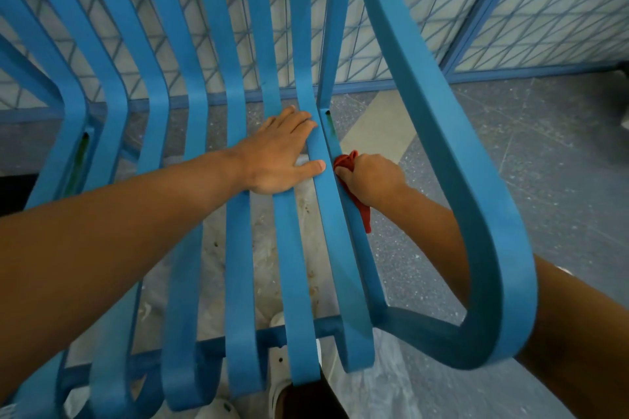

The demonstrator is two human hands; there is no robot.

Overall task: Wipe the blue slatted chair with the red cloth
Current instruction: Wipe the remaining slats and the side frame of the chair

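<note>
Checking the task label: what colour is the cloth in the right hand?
Red cloth, seen in the head view.

The chair [299,265] is a flat mid-blue all over, its slats, armrest loop and front crossbar the same shade, with a small green streak in the slot at each back corner of the seat. The cloth [360,211] against the seat's right edge is plain red. The floor [544,163] is speckled grey with white flecks, crossed by a pale beige band. Under the seat lies whitish, brown-stained sheeting [265,248]. Behind, a blue-framed panel [425,10] shows a pale surface with a blue diamond lattice.
</note>
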